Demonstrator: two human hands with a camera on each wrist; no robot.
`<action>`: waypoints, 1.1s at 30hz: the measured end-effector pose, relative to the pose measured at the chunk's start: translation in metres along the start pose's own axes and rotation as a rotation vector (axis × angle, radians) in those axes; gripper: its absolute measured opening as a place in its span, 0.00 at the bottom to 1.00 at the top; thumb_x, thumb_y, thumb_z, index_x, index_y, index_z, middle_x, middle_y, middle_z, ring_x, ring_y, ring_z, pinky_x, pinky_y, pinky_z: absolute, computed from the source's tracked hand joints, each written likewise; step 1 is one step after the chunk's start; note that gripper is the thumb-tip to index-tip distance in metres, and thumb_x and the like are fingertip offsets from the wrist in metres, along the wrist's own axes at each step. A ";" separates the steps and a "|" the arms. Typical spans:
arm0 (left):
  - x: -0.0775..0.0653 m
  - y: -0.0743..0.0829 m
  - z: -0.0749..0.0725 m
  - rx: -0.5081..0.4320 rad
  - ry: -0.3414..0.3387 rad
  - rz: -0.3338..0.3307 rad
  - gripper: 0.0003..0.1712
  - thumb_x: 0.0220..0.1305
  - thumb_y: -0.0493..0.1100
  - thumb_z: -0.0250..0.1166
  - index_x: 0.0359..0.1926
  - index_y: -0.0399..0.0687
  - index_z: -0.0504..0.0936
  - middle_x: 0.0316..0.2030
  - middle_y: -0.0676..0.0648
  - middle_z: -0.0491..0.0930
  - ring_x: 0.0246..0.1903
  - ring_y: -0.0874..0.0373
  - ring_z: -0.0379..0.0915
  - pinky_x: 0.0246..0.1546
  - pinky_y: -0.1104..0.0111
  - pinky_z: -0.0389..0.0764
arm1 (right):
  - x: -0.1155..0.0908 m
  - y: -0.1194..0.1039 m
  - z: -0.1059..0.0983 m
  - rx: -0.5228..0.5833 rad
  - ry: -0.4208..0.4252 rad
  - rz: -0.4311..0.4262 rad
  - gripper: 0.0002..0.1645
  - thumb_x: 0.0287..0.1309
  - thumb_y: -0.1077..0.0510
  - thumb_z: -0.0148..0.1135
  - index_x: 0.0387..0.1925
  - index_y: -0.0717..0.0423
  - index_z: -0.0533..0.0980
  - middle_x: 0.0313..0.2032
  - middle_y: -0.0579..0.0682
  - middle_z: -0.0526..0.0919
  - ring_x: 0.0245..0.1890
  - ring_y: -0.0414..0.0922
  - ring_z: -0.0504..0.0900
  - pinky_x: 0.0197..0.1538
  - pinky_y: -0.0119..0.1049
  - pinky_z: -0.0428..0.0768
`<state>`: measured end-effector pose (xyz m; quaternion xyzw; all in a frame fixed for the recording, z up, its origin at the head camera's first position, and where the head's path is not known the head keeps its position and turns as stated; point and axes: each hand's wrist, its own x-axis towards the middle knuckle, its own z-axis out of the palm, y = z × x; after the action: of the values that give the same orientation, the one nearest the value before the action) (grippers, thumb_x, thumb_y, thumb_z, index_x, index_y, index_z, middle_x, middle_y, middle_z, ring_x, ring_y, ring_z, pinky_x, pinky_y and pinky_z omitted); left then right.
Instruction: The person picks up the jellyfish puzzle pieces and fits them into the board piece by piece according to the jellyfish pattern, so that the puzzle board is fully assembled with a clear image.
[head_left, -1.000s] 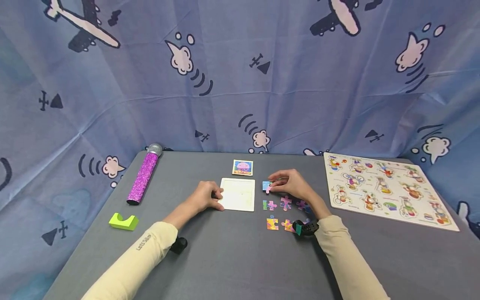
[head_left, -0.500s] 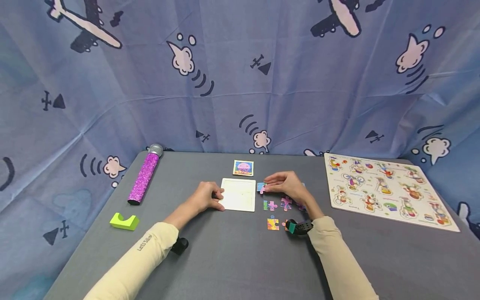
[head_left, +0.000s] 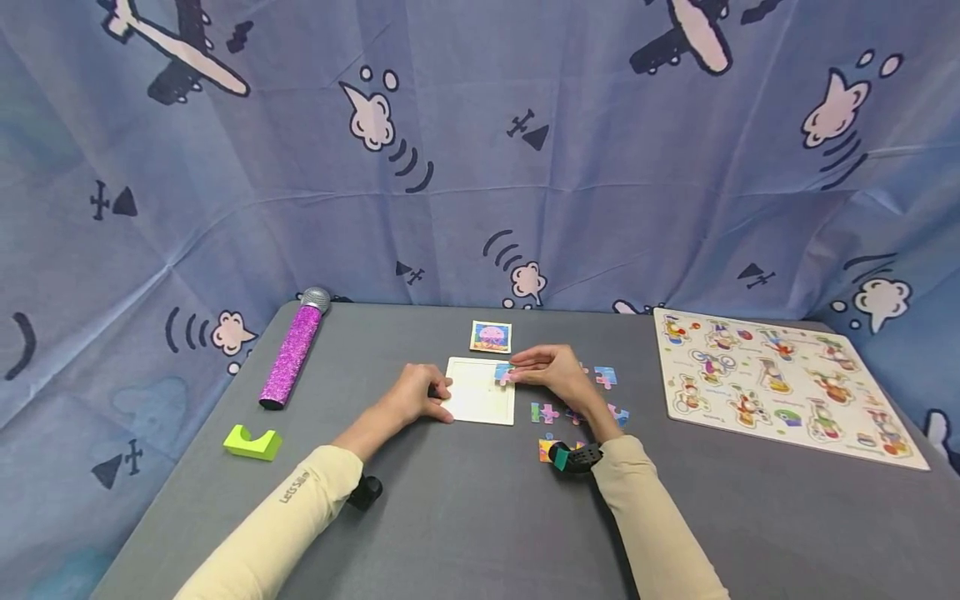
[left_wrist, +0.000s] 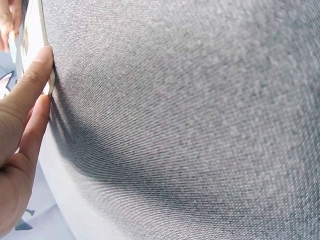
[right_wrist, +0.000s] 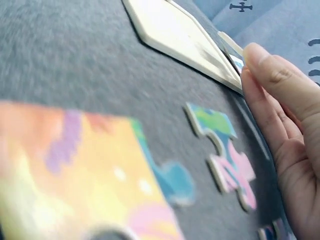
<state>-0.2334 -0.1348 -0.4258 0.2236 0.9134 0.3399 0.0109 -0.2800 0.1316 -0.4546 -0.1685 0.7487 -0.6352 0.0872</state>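
Note:
Over the upper right corner of a white puzzle tray (head_left: 477,403), my right hand (head_left: 557,373) pinches a blue and pink jigsaw piece (head_left: 502,374) between thumb and fingers. In the right wrist view, the held piece is seen mostly edge-on, partly behind the thumb. My left hand (head_left: 414,394) holds the tray's left edge, thumb and a finger gripping near a corner in the left wrist view. Several loose jigsaw pieces lie right of the tray, among them a green and pink piece (right_wrist: 222,155) and a yellow piece (right_wrist: 85,175). My right wrist and hand cover part of them.
Behind the tray lies a small square picture card (head_left: 491,337) with a pink jellyfish. A purple glitter microphone (head_left: 292,354) and a lime green block (head_left: 252,443) lie at the left. A large picture board (head_left: 783,383) takes up the right, near the curtain (head_left: 420,167).
My right hand has moved left with the jigsaw piece, from beside the tray to over its upper right corner. More loose pieces show at the right. My left hand stays on the tray.

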 end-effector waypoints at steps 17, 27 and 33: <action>0.000 0.001 -0.002 -0.002 0.002 0.046 0.18 0.31 0.36 0.83 0.23 0.35 0.81 0.34 0.38 0.83 0.42 0.45 0.82 0.35 0.68 0.82 | 0.014 -0.005 0.033 -0.099 0.029 -0.066 0.16 0.49 0.66 0.72 0.41 0.69 0.82 0.39 0.62 0.85 0.38 0.50 0.86 0.40 0.30 0.82; 0.002 -0.001 0.000 0.026 -0.006 0.028 0.18 0.30 0.37 0.83 0.23 0.37 0.82 0.35 0.39 0.84 0.42 0.47 0.82 0.41 0.64 0.81 | 0.020 -0.004 0.057 -0.218 0.078 -0.156 0.14 0.43 0.67 0.74 0.36 0.68 0.83 0.33 0.60 0.86 0.33 0.50 0.87 0.35 0.30 0.82; 0.002 -0.001 -0.001 0.014 -0.001 0.043 0.18 0.30 0.36 0.83 0.23 0.35 0.82 0.34 0.38 0.83 0.42 0.46 0.82 0.39 0.65 0.82 | 0.023 -0.007 0.070 -0.352 0.141 -0.215 0.13 0.43 0.66 0.75 0.35 0.66 0.84 0.30 0.57 0.87 0.27 0.46 0.86 0.31 0.31 0.82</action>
<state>-0.2361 -0.1353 -0.4255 0.2434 0.9107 0.3336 0.0024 -0.2765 0.0581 -0.4582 -0.2151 0.8299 -0.5107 -0.0645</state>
